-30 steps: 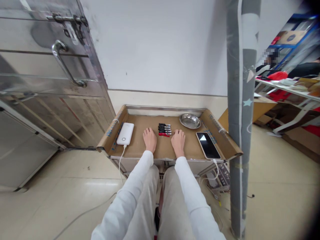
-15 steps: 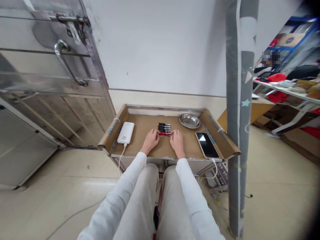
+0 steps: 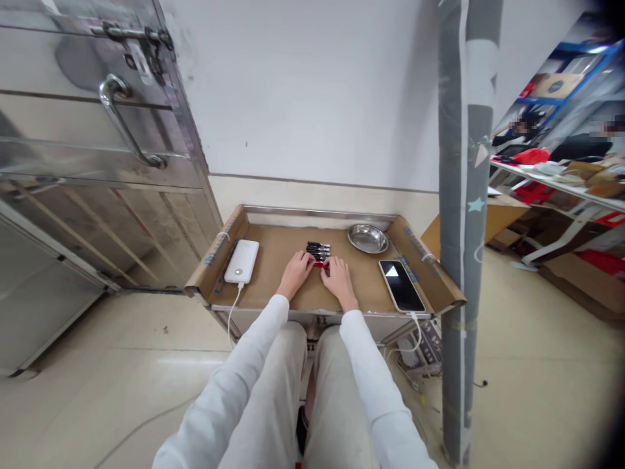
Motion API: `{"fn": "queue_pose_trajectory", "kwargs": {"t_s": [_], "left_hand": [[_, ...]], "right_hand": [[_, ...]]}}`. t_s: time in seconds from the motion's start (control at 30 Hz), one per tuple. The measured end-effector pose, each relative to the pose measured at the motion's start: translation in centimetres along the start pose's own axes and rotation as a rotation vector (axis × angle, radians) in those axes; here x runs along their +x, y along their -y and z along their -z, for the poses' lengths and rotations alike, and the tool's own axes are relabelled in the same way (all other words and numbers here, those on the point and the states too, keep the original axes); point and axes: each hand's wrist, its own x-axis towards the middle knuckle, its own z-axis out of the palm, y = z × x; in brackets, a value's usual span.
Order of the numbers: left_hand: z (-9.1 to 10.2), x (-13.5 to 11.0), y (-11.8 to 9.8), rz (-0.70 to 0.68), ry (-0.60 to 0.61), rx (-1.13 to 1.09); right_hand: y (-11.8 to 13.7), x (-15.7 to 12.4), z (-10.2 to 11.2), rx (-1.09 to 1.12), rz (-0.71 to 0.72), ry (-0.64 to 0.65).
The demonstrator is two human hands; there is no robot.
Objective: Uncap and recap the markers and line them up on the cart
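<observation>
Fingertips of the left hand and right hand meet on the red pen. It lies crosswise just ahead of both hands, long axis left to right, with the black pens just beyond it. Each hand curls over one end, equally near, though whether either pinch has closed is too small to tell. A second ago the hands lay flat and apart, flanking the row.
</observation>
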Motion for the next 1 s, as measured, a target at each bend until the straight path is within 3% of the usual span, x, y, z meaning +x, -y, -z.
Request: {"fn": "queue_pose_trajectory", "kwargs": {"t_s": [0.17, 0.5, 1.0], "left_hand": [[-0.26, 0.55, 0.05, -0.006, -0.026, -0.007], [0.00, 0.37, -0.16, -0.048, -0.008, -0.081], [0.16, 0.32, -0.52, -0.066, -0.026, -0.132]], "right_hand": [[0.02, 0.26, 0.21, -0.018, 0.015, -0.010], [-0.18, 0.45, 0.30, 0.159, 0.066, -0.089], [-0.43, 0.52, 0.14, 0.113, 0.050, -0.117]]}}
